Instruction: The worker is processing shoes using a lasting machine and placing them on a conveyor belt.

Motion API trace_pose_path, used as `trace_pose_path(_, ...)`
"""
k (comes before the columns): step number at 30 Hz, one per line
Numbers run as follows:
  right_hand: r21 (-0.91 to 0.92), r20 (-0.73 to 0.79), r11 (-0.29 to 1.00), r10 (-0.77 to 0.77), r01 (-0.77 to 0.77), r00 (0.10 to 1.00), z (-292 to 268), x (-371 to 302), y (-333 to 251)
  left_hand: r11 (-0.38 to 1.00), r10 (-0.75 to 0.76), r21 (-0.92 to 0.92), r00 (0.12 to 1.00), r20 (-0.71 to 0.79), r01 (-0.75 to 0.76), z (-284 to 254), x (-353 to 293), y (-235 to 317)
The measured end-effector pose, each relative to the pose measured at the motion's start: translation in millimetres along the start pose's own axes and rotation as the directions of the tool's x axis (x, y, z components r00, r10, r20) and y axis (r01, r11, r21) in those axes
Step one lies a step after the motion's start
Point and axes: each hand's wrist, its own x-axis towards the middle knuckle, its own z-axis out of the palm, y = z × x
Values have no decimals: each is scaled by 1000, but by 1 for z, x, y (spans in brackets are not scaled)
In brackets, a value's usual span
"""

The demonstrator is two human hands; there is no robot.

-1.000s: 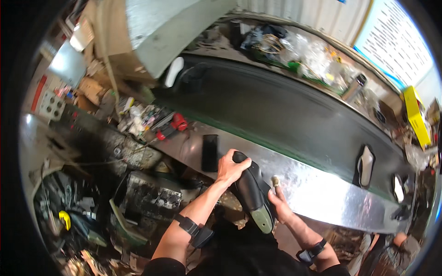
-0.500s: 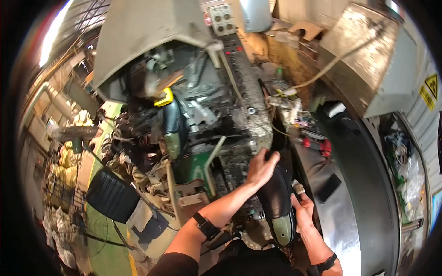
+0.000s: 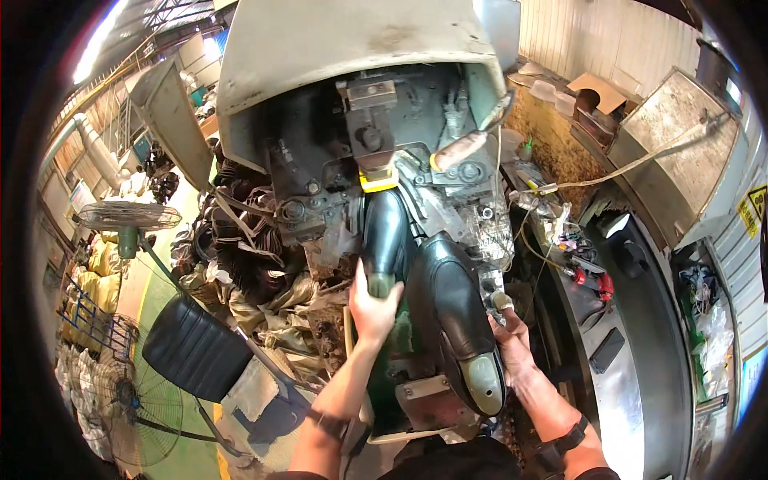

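Observation:
A black leather shoe upper on a green last (image 3: 386, 232) sits toe-in at the machine, under a yellow pad (image 3: 378, 179). My left hand (image 3: 374, 312) is closed around its heel end. To its right, a second black shoe upper on a green last (image 3: 452, 300) slants toward me, with its holed last top nearest. My right hand (image 3: 514, 346) grips this second one along its right side, the fingers partly hidden behind it. A small pale-tipped piece (image 3: 502, 302) shows at the right fingertips; its kind I cannot make out.
The machine's grey hood (image 3: 360, 36) overhangs the work. On the right, a metal ledge (image 3: 620, 400) carries a dark phone-like slab (image 3: 606, 350) and a red-handled tool (image 3: 596, 284). A black chair (image 3: 196, 348) and a fan (image 3: 128, 220) stand at left.
My left hand has left the second shoe and moved left onto the heel of the shoe in the machine. The second shoe has swung up toward the machine. The view has turned rightward.

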Motion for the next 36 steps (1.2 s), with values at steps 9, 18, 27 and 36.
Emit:
trace_pose_path(9, 29, -183, 981, 196, -194, 963, 79, 54, 22, 648, -260, -639, 909, 327, 415, -48, -37, -22)
trace_pose_path(18, 54, 16, 988, 146, -147, 989, 102, 102, 46, -23, -685, -775, 555, 472, 631, -1, 8, 22)
trace_pose_path(27, 35, -67, 987, 156, -154, 985, 112, 121, 53, -80, -724, -777, 499, 476, 624, 12, 28, 0)
trace_pose_path(36, 19, -25, 992, 125, -125, 992, 102, 131, 57, -123, -719, -777, 484, 499, 618, 25, 23, -15)
